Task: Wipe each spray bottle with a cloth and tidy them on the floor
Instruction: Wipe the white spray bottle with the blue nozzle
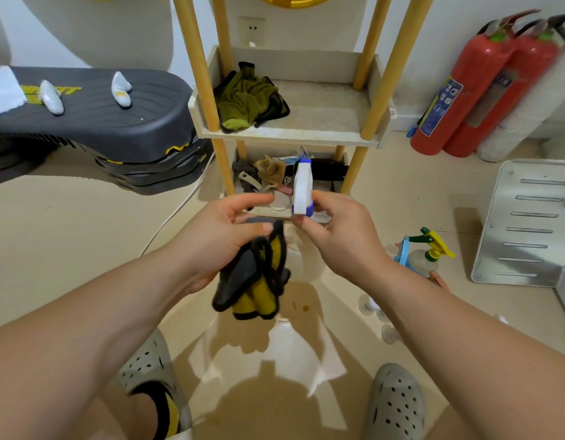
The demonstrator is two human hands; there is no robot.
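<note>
My right hand (341,239) grips a spray bottle by its white and blue trigger head (302,188); the clear body (298,258) hangs below, partly hidden behind the hand. My left hand (224,236) holds a yellow, grey and black cloth (255,281) that dangles from the palm, just left of the bottle. On the floor to the right stands a second clear spray bottle (425,254) with a yellow and green head, with a light blue object beside it.
A wooden-post shelf (290,134) stands ahead with a green cloth (249,96) on its tray and clutter below. Two red fire extinguishers (484,87) lean at the right wall. Black stacked pads (93,122) lie at left, a metal rack (529,220) at right. My sandals (395,404) stand below.
</note>
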